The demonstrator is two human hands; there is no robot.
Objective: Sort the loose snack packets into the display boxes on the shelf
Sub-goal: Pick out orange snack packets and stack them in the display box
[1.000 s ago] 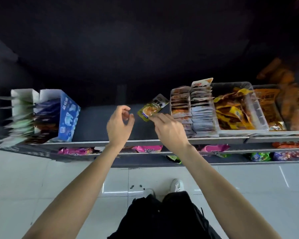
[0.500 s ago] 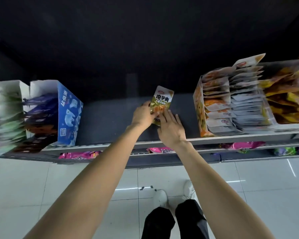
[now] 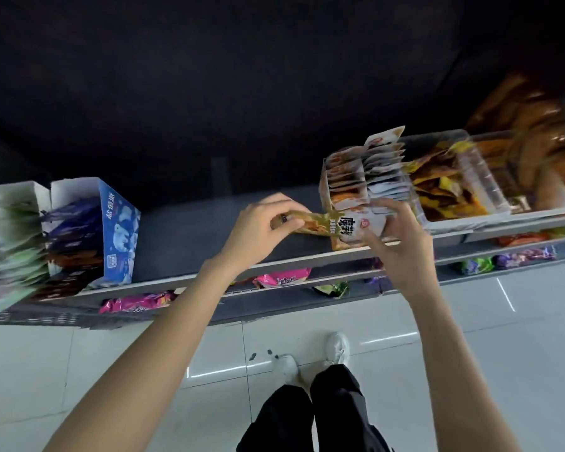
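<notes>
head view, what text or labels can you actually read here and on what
"魔芋": large black characters on the white and green snack packet, gripped by the left hand and right hand.
Blue display box: white characters down its side, too blurred to read.
Pink packets on the lower shelf: print too small.
Packets in the orange display box: unreadable.

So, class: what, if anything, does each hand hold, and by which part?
Both hold one green-and-white foil snack packet: left hand grips its green end, right hand its white end.
</notes>
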